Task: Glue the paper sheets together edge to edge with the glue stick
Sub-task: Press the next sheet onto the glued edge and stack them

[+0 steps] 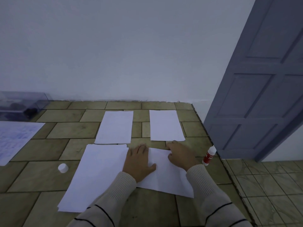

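Observation:
Several white paper sheets lie on a tiled counter (pixel 49 174). Two lie at the back: one in the middle (pixel 114 126), one to its right (pixel 165 125). A near left sheet (pixel 96 176) meets a near right sheet (pixel 165 176) along one edge. My left hand (pixel 139 163) presses flat on that seam with straight fingers. My right hand (pixel 180 156) rests on the right sheet's top part, fingers bent against the paper. The glue stick (pixel 209 155), white with a red label, stands uncapped at the counter's right edge. Its white cap (pixel 63 167) sits left of the sheets.
A printed sheet (pixel 14 140) lies at the far left. A clear plastic box (pixel 21 105) stands in the back left corner against the wall. The counter drops off on the right toward a tiled floor (pixel 265 185) and a grey panelled door (pixel 262 79).

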